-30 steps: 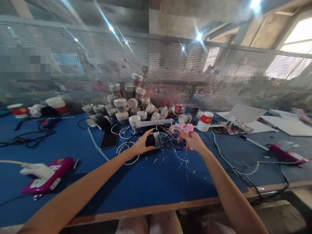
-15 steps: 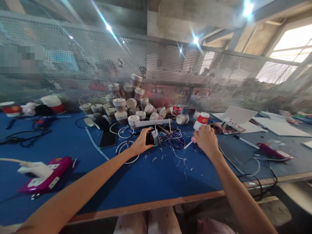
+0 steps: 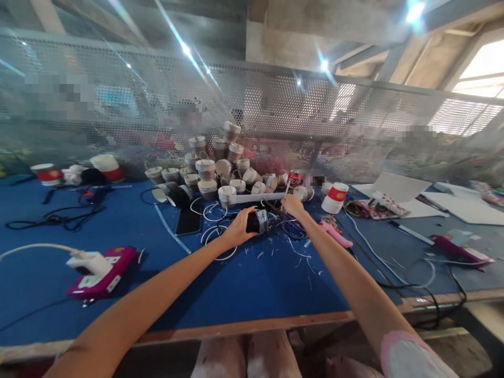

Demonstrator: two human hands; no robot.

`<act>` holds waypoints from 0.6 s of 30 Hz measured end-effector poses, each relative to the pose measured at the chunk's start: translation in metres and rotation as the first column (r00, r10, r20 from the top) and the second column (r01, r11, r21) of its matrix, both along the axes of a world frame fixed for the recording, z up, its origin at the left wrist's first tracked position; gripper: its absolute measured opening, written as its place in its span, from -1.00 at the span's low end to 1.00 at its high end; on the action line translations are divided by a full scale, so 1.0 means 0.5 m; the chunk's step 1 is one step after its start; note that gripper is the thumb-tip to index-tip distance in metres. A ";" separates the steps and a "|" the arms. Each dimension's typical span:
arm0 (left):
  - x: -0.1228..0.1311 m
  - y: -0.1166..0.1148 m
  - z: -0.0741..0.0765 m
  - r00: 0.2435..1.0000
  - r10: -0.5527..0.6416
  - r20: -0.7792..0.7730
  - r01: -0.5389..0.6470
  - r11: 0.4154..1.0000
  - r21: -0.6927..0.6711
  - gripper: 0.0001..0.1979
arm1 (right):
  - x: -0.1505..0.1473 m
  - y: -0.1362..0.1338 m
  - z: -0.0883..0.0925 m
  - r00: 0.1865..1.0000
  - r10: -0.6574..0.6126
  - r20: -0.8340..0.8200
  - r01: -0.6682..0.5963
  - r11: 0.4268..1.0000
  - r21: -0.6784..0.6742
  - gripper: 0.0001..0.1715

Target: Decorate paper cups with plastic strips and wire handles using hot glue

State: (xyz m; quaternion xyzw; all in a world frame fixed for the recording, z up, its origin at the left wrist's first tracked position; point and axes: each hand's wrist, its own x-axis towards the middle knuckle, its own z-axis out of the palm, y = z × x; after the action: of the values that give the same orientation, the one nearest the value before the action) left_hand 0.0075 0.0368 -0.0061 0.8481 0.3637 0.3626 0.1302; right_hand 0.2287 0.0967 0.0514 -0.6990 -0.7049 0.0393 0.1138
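My left hand [image 3: 238,230] is wrapped round a dark cylinder-like object [image 3: 255,221] with a shiny grey band on it, held just above the blue table. Farther right, my right hand [image 3: 294,206] is closed, with a thin pale stick [image 3: 287,188] rising from its fingers. Below that hand lie scissors [image 3: 293,227] with purple loop handles, partly covered by it. A pink-handled tool [image 3: 336,233] rests to the right of my right forearm. White cable [image 3: 210,236] lies in loops beside my left hand.
Many grey cups [image 3: 207,169] with wire loops are piled behind a long white tray [image 3: 252,198]. A phone [image 3: 189,220] and a magenta power strip [image 3: 104,273] lie left. A red-and-white paper cup [image 3: 335,198] and a red can [image 3: 294,177] stand right. Wire scraps litter the middle.
My right hand has moved left from beside the paper cup to the scissors and pale stick, leaving the pink-handled tool on the table. The view has shifted slightly; my left hand keeps its hold.
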 end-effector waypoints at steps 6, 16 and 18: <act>-0.001 -0.002 0.007 1.000 0.008 -0.003 -0.008 1.000 -0.030 -0.27 | 0.019 -0.008 0.097 0.965 -0.057 -0.254 0.139 0.938 0.318 -0.53; -0.001 0.010 0.003 0.995 0.030 0.092 -0.020 0.993 -0.112 -0.23 | 0.026 -0.144 0.004 0.721 0.551 -0.420 -0.545 0.826 0.147 -0.71; -0.001 0.011 0.002 0.993 0.027 0.111 -0.014 0.993 -0.116 -0.20 | 0.027 -0.137 -0.009 0.774 0.545 -0.323 -0.525 0.837 0.155 -0.64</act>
State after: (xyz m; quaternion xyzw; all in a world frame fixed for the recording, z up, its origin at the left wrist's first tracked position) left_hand 0.0072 0.0423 -0.0051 0.8137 0.3848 0.3895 0.1951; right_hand 0.2424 0.0281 0.0468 -0.4474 -0.8428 0.1754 0.2425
